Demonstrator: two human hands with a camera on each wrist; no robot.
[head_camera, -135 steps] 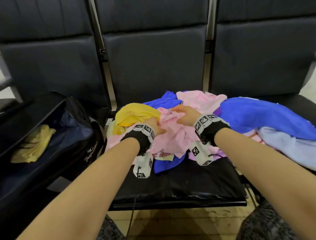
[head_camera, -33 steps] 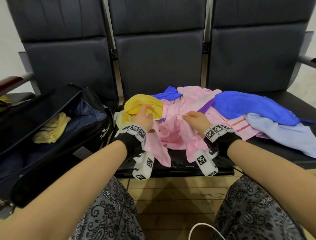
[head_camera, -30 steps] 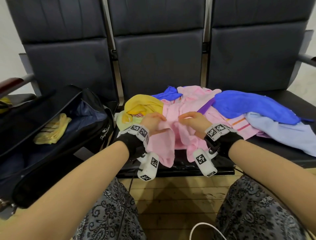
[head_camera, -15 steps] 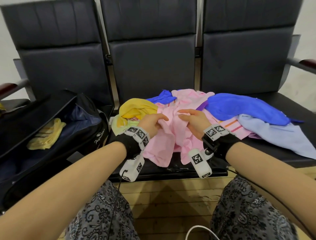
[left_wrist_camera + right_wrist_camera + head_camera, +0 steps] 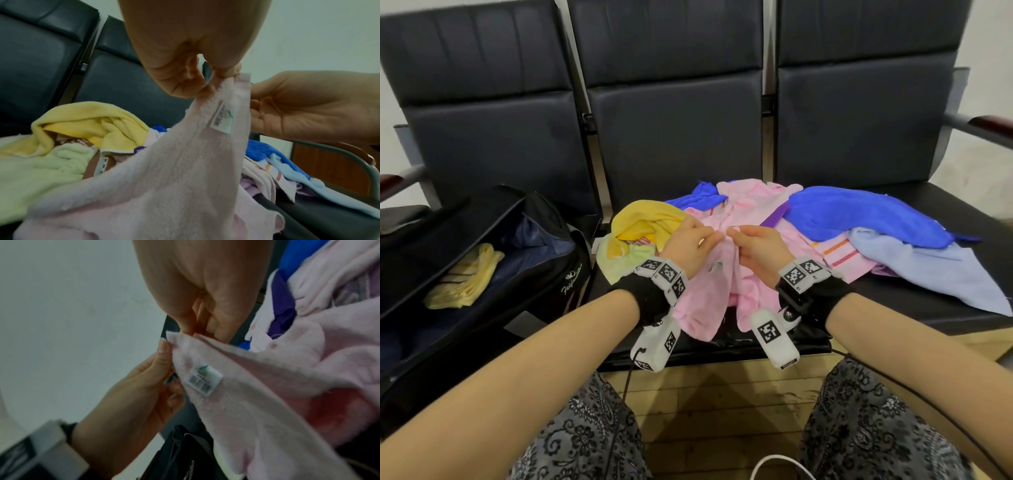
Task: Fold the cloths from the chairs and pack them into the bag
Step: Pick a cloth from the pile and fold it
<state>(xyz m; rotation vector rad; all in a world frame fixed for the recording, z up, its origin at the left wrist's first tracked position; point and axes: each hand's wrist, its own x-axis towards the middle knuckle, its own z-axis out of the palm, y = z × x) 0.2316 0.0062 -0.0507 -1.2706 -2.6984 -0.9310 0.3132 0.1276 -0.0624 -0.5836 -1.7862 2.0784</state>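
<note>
A pink cloth (image 5: 709,294) with a small barcode label (image 5: 221,120) hangs from the pile over the middle seat's front edge. My left hand (image 5: 713,237) pinches its top edge between thumb and finger, shown close in the left wrist view (image 5: 216,79). My right hand (image 5: 735,234) pinches the same edge right beside it, at the corner (image 5: 195,333). The two hands almost touch. An open black bag (image 5: 544,274) lies on the left seat with a folded yellow cloth (image 5: 465,277) inside.
The pile on the middle and right seats holds a yellow cloth (image 5: 647,219), a light green cloth (image 5: 619,263), a blue cloth (image 5: 859,216), a light blue cloth (image 5: 928,270) and a striped pink one (image 5: 835,253). Armrests (image 5: 983,128) flank the row. A cable (image 5: 774,466) lies on the wooden floor.
Both hands have drawn together and risen a little, gathering the pink cloth's top edge between their fingertips. The cloth now hangs lifted from the pile.
</note>
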